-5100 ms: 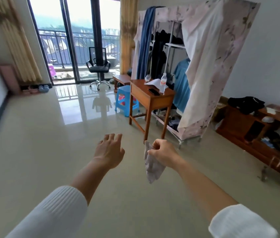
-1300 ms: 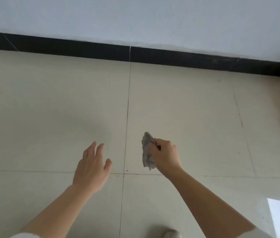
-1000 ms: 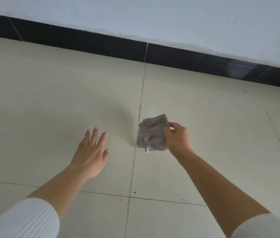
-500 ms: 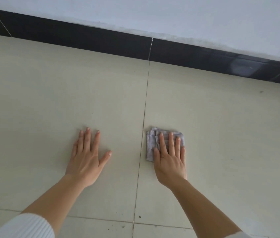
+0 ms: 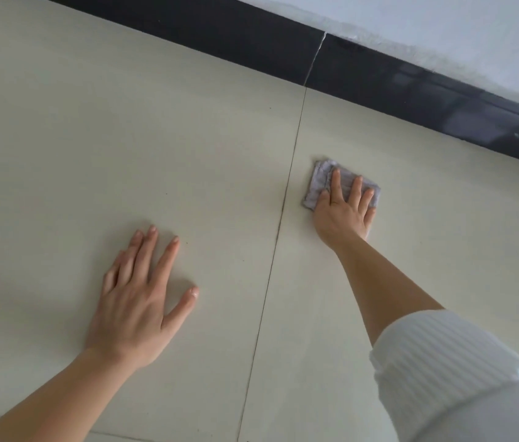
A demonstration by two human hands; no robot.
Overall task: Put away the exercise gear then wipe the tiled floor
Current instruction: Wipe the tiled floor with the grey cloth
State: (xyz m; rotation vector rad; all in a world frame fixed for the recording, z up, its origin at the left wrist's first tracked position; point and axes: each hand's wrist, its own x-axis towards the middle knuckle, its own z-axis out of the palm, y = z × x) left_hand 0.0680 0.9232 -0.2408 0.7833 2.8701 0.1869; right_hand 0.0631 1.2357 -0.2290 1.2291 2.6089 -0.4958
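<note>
Right hand (image 5: 342,212) lay flat, fingers straight, pressing folded grey cloth (image 5: 315,183) onto tiled floor (image 5: 92,138), just right of grout line (image 5: 287,193), near black baseboard (image 5: 252,36). Left hand (image 5: 137,301) spread flat on tile, bracing. Good wipe likely needed even palm pressure, overlapping strokes.

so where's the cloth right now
In the head view the grey cloth lies flat on the tiled floor, right of centre, under the right hand, just right of the grout line and short of the black skirting.
</note>
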